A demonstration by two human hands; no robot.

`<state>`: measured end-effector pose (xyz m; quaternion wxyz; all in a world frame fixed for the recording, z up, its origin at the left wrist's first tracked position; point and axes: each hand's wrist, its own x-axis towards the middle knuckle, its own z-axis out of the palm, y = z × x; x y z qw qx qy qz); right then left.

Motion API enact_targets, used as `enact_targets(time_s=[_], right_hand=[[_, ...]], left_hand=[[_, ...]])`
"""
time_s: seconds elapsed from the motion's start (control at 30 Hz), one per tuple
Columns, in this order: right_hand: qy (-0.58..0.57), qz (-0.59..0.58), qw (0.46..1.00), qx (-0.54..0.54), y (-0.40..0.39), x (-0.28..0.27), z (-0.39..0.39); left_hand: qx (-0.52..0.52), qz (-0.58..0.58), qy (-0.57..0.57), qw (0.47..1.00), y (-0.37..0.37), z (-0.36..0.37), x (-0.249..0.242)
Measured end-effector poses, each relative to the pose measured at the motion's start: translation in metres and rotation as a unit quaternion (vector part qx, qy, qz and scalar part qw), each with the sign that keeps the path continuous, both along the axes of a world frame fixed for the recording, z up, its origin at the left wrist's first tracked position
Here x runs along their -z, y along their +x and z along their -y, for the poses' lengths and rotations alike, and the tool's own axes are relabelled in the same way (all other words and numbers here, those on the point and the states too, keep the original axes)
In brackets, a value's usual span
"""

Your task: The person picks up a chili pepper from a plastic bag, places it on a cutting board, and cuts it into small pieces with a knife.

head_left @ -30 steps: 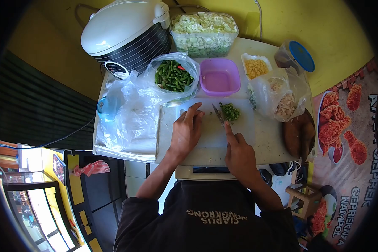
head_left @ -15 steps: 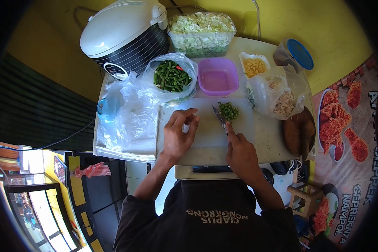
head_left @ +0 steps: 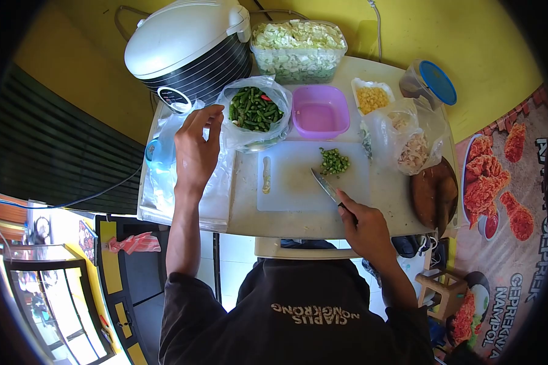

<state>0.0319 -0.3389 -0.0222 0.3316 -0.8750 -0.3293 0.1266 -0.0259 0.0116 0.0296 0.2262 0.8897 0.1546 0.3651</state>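
A kitchen knife (head_left: 326, 186) is in my right hand (head_left: 366, 228), its blade slanting over the white cutting board (head_left: 292, 194). Chopped green chilies (head_left: 334, 162) lie in a small heap on the board, just beyond the knife tip. My left hand (head_left: 196, 152) is raised over clear plastic bags (head_left: 216, 201) at the left of the table. Its fingers are bent with a gap to the thumb, and I see nothing in them. Right of those fingertips stands an open plastic bag of green chilies (head_left: 254, 109), one red piece among them.
A rice cooker (head_left: 186, 52) and a tub of shredded cabbage (head_left: 298, 55) stand at the back. The purple container (head_left: 320, 112) sits behind the board. To the right are a tray of yellow pieces (head_left: 372, 98), a bag of pale shreds (head_left: 413, 149), a blue-lidded container (head_left: 437, 82) and a brown stone mortar (head_left: 432, 194).
My left hand has moved left and away from me, off the board to beside the chili bag. My right hand has drawn the knife slightly back from the chopped chilies.
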Motion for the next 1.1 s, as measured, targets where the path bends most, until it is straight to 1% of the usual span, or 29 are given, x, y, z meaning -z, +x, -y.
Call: enact_targets(time_s=[0.1, 0.2, 0.3, 0.33, 0.43, 0.5, 0.53, 0.6, 0.73, 0.83, 0.93, 1.03, 1.1], right_hand=[[0.008, 0.060, 0.998, -0.021, -0.004, 0.006, -0.003], [-0.029, 0.103, 0.994, -0.007, -0.005, 0.009, -0.009], [-0.086, 0.174, 0.981, 0.012, -0.001, 0.015, -0.008], [-0.079, 0.182, 0.980, 0.011, 0.000, 0.016, -0.007], [-0.054, 0.194, 0.979, 0.003, -0.001, 0.018, -0.006], [-0.037, 0.185, 0.982, -0.014, -0.004, 0.019, -0.007], [-0.052, 0.190, 0.980, -0.006, -0.005, 0.020, -0.008], [-0.083, 0.200, 0.976, 0.010, -0.005, 0.021, -0.010], [-0.072, 0.194, 0.978, -0.004, -0.004, 0.021, -0.008], [-0.067, 0.191, 0.979, -0.014, -0.008, 0.022, -0.007], [-0.053, 0.187, 0.981, -0.016, -0.009, 0.022, -0.006], [-0.029, 0.180, 0.983, -0.013, -0.010, 0.023, -0.002], [-0.021, 0.175, 0.984, -0.003, -0.009, 0.022, -0.002]], left_hand=[[0.015, -0.014, -0.011, 1.000, 0.008, -0.006, -0.002], [0.047, -0.014, -0.015, 0.999, 0.016, -0.008, -0.004], [0.051, -0.040, -0.013, 0.998, 0.019, -0.014, -0.001], [0.054, -0.052, -0.037, 0.997, 0.020, -0.013, -0.001], [0.045, -0.106, -0.012, 0.993, 0.023, -0.015, 0.003], [0.006, -0.134, 0.037, 0.990, 0.029, -0.017, 0.006], [-0.013, -0.149, 0.061, 0.987, 0.033, -0.019, 0.008], [-0.045, -0.197, 0.085, 0.976, 0.037, -0.022, 0.013], [-0.087, -0.248, 0.104, 0.959, 0.047, -0.028, 0.026], [-0.099, -0.239, 0.098, 0.961, 0.050, -0.031, 0.029], [-0.127, -0.188, 0.135, 0.964, 0.047, -0.022, 0.025], [-0.122, -0.125, 0.121, 0.977, 0.039, -0.006, 0.014], [-0.036, -0.091, 0.074, 0.992, 0.029, 0.019, -0.004]])
